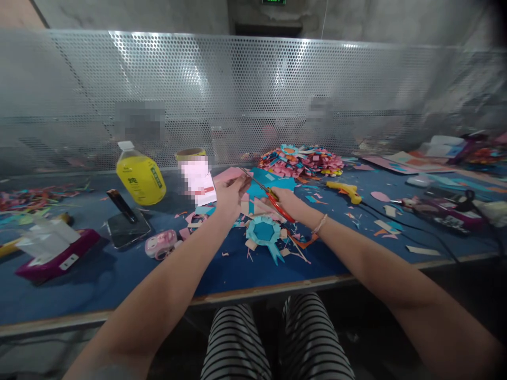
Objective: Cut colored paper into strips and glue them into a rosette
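So the right hand (280, 200) was wrapped around some red-handled scissors (273, 199), blades angled up toward the left hand (236, 186). That one had its fingers bunched together near the blade tips, though I couldn't tell what they pinched. A blue paper rosette (263, 232) lay on the blue counter (237, 274) just below the hands, with paper scraps (304, 244) around it.
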Demonstrator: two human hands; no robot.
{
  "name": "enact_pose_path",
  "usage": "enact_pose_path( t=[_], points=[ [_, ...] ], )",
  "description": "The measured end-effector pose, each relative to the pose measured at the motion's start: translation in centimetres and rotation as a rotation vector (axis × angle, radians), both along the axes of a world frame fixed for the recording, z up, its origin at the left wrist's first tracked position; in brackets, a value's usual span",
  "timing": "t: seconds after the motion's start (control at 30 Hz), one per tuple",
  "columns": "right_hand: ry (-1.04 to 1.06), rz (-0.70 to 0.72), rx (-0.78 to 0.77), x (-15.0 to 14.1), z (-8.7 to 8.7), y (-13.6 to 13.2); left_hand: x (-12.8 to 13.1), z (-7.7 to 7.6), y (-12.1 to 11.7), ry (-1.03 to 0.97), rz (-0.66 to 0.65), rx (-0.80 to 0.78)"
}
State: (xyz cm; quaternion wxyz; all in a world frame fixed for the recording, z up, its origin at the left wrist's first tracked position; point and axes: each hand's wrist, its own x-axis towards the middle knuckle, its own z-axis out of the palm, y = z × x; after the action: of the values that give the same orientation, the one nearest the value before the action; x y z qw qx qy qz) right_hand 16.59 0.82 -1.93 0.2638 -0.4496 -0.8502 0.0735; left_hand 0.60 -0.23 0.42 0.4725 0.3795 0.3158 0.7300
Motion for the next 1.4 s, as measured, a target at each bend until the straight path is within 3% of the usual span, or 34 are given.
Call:
enact_pose_path(
  t=[0.5, 0.83, 1.0, 1.4],
  points=[
    [0.026, -0.008, -0.030, 0.1, 0.3, -0.3, -0.6, 0.5, 0.0, -0.024, 0.061, 0.053],
    [-0.203, -0.047, 0.041, 1.5, 1.3, -0.5, -1.8, 0.1, 1.3, 0.220, 0.217, 0.123],
    [-0.283, -0.067, 0.062, 1.9, 1.8, -0.4, -2.1, 0.0, 1.2, 0.357, 0.210, 0.129],
    [-0.307, -0.066, 0.058, 2.0, 1.9, -0.5, -2.3, -0.2, 1.3, 0.450, 0.221, 0.188]
  ],
)
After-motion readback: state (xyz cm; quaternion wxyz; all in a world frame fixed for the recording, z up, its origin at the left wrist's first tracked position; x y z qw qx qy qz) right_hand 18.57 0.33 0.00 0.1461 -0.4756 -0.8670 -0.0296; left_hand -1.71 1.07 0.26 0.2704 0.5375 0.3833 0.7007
